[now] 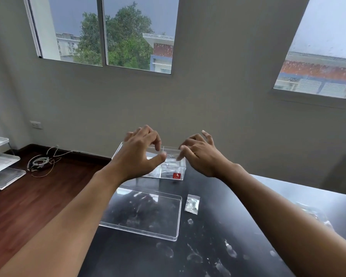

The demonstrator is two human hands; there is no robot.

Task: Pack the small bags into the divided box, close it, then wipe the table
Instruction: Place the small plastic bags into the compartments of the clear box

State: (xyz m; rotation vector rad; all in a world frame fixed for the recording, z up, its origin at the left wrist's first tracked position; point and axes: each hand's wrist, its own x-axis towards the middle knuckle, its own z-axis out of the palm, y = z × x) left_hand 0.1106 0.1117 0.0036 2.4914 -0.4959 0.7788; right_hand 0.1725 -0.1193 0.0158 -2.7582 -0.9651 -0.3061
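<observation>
Left edge of my frame: white stacked paper trays (2,162), then a loose coil of pale cable (40,162) on the brown wooden floor.
Centre: my left hand (140,154), fingers curled and spread, thumb apart, gripping nothing I can see, hovering over the clear plastic divided box (169,168) with red sticker, at the far edge of the glossy black table (218,246). I can make out clear contents in its compartments, indistinct.
Below it: the clear flat rectangular lid (144,212), lying separate.
Right of centre: my right hand (201,154), fingers loosely splayed, empty, over the box.
Lower right of the lid: one small clear plastic bag (192,203), on the table.
</observation>
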